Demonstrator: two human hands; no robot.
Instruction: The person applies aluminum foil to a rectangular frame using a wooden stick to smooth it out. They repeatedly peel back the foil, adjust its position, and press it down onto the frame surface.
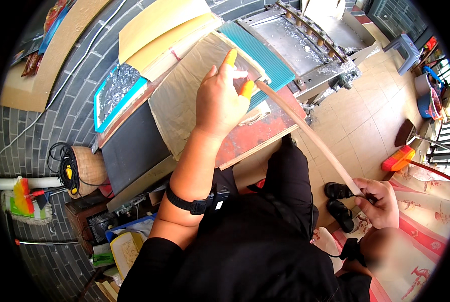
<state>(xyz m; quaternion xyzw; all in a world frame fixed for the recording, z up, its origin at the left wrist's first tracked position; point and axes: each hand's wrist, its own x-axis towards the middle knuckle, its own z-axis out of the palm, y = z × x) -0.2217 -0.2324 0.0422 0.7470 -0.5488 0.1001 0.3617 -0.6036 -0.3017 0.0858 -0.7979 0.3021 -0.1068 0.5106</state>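
Observation:
A long, thin, pale pinkish-brown strip (308,132) stretches in a slight bow between my two hands. My left hand (220,98), over the sheet-covered board, has yellow covers on its index finger and thumb and something white on another finger. The strip's far end meets that thumb and a neighbouring finger, which seem to pinch it, while the index finger points away. At the lower right, my right hand (378,204) is closed around the near end. Beneath my left hand lies a brownish-grey, wrinkled sheet (184,83) on the board.
A teal ribbed mat (257,55) lies beside the board, above a red worn tabletop (250,133). Behind stands a metal machine (300,43) with a bar of knobs. Yellowish sheets (159,30) and a blue-framed tray (118,95) are at left. Black sandals (339,214) rest on the tiled floor.

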